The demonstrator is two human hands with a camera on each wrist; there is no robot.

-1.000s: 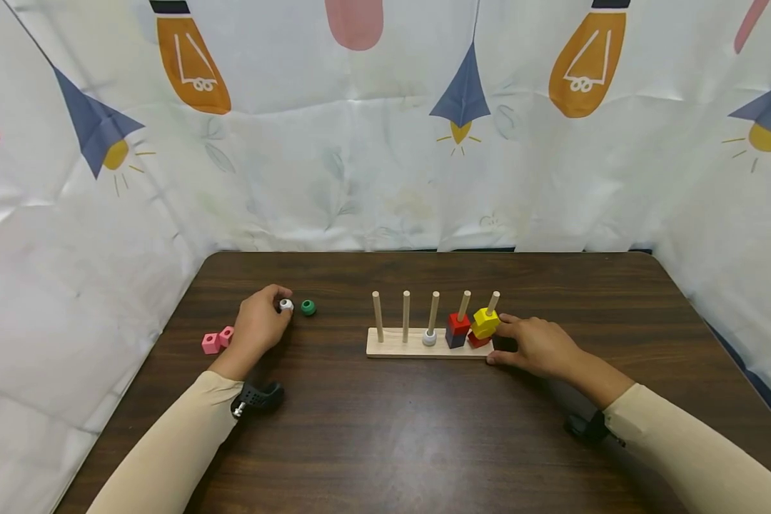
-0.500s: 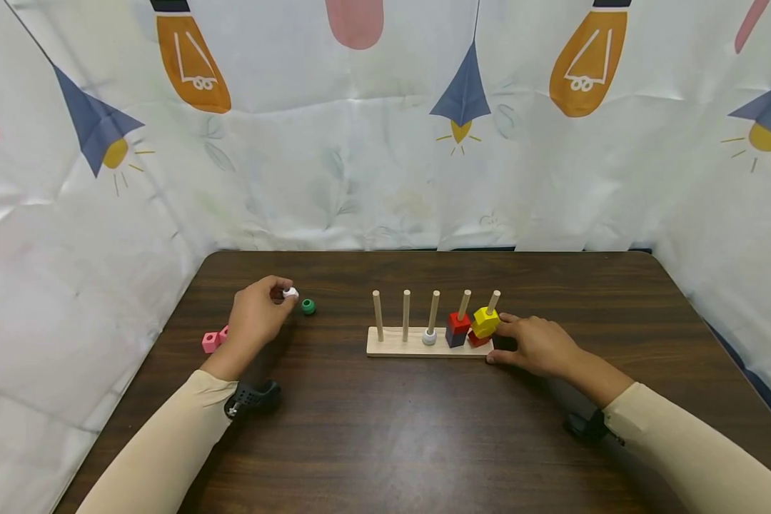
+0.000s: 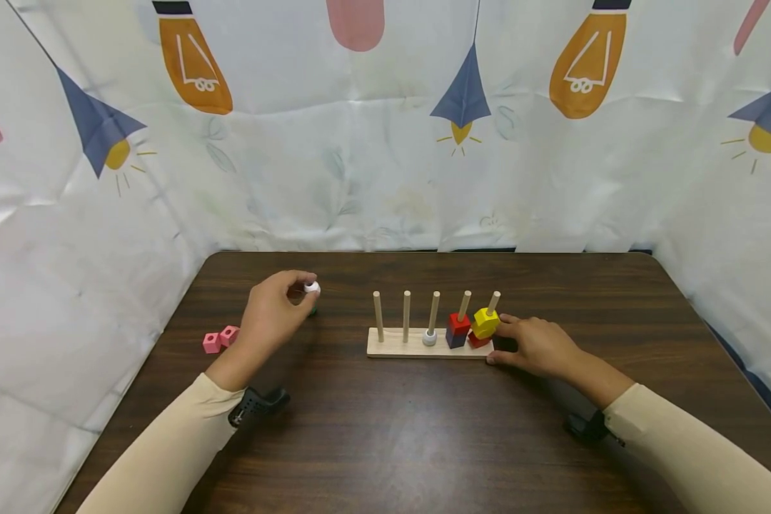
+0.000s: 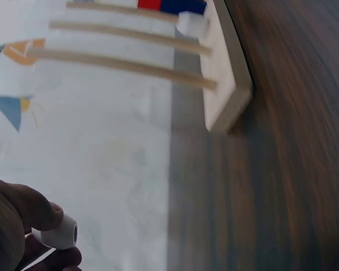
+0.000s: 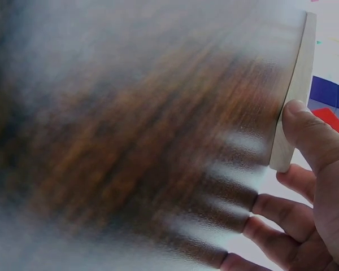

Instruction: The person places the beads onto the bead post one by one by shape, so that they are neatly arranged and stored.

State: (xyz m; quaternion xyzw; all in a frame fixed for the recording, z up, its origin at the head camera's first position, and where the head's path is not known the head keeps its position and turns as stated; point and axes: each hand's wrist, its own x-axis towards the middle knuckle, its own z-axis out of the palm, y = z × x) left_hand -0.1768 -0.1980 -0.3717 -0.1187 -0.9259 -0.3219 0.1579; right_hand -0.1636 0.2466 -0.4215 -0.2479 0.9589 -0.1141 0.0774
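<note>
My left hand [image 3: 273, 307] pinches a white bead [image 3: 312, 287] between thumb and fingers, raised above the table; the left wrist view shows the bead's hole facing right. Behind the fingertips a green bead [image 3: 313, 311] is mostly hidden. My right hand [image 3: 540, 348] grips the right end of a wooden peg board [image 3: 395, 348], thumb at its front edge. Its two left pegs are bare. The middle peg bears a white bead [image 3: 429, 339]. A red cube [image 3: 459, 323] sits over a dark blue one [image 3: 455, 340]; yellow pieces [image 3: 486, 323] sit over a red piece [image 3: 478, 341] on the rightmost peg.
Two pink cubes [image 3: 212, 343] lie on the brown wooden table [image 3: 385, 428], left of my left wrist. A patterned white cloth [image 3: 385, 178] hangs behind the table and along its sides.
My left hand has lifted the white bead off the table and carried it right, now partly covering the green bead. The right hand and peg board have stayed in place.
</note>
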